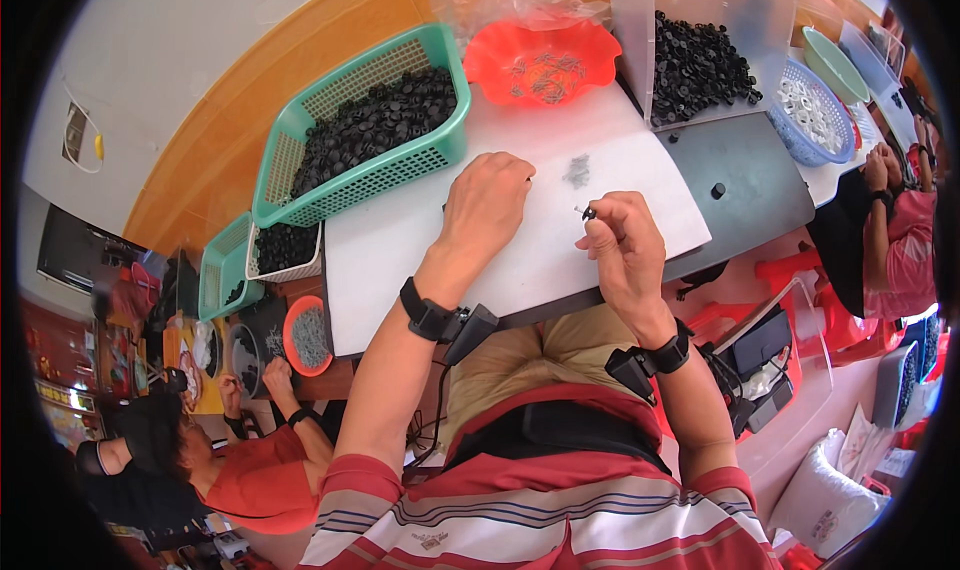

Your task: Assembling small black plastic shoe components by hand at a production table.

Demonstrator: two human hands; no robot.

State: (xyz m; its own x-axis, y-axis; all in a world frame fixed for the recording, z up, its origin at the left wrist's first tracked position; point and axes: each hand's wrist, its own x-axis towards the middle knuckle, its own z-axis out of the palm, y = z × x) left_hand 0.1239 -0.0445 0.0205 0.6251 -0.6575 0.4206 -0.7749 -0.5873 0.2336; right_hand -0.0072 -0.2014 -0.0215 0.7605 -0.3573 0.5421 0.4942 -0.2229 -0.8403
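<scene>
Between the thumb and fingers of my right hand [628, 238] is a small black plastic part [589, 213] with a thin metal pin sticking out of it. My left hand [487, 202] is closed, knuckles up, over the white work sheet [385, 275]; its fingertips are mostly hidden, and what they hold cannot be made out. On the sheet beyond my right hand lies a small heap of metal pins [578, 171]. Past my left hand stands a green basket [385, 182] filled with small black round parts [385, 120].
A red scalloped bowl [482, 55] holds more pins. Beside it stands a clear bin [632, 30] of black parts. One loose black part [718, 190] sits on the dark board [765, 175]. A blue basket [790, 135] holds white parts. Co-workers sit left [265, 470] and right [905, 240].
</scene>
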